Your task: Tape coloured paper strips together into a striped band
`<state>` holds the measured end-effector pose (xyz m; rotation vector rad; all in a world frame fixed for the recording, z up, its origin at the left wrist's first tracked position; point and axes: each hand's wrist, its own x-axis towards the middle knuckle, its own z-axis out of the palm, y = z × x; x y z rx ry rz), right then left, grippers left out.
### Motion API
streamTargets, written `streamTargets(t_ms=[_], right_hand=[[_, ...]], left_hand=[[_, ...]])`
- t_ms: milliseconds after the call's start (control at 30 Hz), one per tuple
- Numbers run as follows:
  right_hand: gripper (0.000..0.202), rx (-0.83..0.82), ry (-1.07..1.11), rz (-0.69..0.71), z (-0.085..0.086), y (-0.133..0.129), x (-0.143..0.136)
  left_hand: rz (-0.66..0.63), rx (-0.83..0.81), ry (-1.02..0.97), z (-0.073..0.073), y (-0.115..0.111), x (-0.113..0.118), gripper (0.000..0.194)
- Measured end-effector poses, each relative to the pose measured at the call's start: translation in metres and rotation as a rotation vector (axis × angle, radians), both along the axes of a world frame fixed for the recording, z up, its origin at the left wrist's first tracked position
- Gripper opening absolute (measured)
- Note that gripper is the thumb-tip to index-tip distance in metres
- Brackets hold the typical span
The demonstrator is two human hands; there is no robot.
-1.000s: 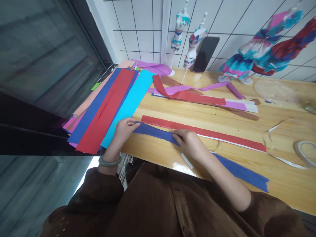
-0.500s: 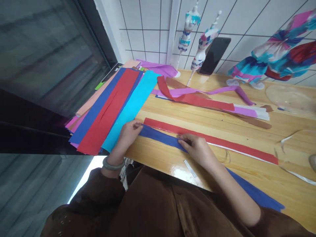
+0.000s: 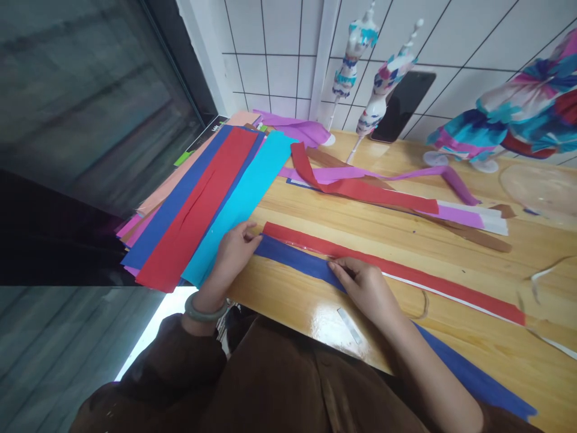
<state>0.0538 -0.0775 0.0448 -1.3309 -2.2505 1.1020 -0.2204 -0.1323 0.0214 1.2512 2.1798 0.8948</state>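
Observation:
A long blue strip [image 3: 293,258] lies along the near side of a red strip [image 3: 406,270] on the wooden table. My left hand [image 3: 237,249] pinches the blue strip's left end, beside the red strip's left end. Farther right, my right hand [image 3: 360,279] pinches the blue strip's upper edge, close to the red strip. The blue strip passes under my right hand and forearm and reappears at the lower right. White backing shows along the red strip's near edge, and a glossy line shows near its left part.
Coloured sheets [image 3: 198,210] are stacked at the left. Loose red, purple and brown strips [image 3: 374,191] lie behind. Small dress forms [image 3: 376,96], a dark phone [image 3: 403,105] and dressed figures [image 3: 518,108] stand by the tiled wall. A small pale strip [image 3: 349,326] lies near the front edge.
The view has shifted slightly, so table items appear a little lower and farther right. Both hands keep their pinches on the blue strip, with little other visible change.

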Motion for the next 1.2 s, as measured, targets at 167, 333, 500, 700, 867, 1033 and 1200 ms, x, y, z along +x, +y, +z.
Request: streamTargets(t_ms=[167, 333, 500, 700, 867, 1033, 1200], right_hand=[[0.026, 0.010, 0.015, -0.038, -0.005, 0.000, 0.002], [0.027, 0.026, 0.020, -0.051, -0.003, -0.002, 0.002], [0.025, 0.158, -0.032, -0.013, 0.008, -0.010, 0.001], [0.028, 0.352, -0.226, 0.078, 0.024, -0.016, -0.002], [0.029, 0.397, -0.328, 0.086, 0.026, -0.004, -0.005], [0.026, 0.366, -0.331, 0.081, 0.018, 0.007, -0.005], [0.026, 0.308, -0.264, 0.096, 0.008, 0.009, -0.003]], left_hand=[[0.001, -0.015, 0.024, 0.003, -0.001, 0.002, 0.043], [-0.014, 0.000, 0.028, 0.004, -0.002, 0.005, 0.041], [-0.026, 0.009, 0.033, 0.003, -0.003, 0.004, 0.039], [-0.037, 0.009, 0.055, 0.008, -0.004, 0.004, 0.038], [-0.022, -0.015, 0.139, 0.013, 0.000, 0.007, 0.036], [-0.042, -0.004, 0.168, 0.010, 0.003, 0.007, 0.035], [-0.047, 0.002, 0.174, 0.010, 0.001, 0.009, 0.035]])
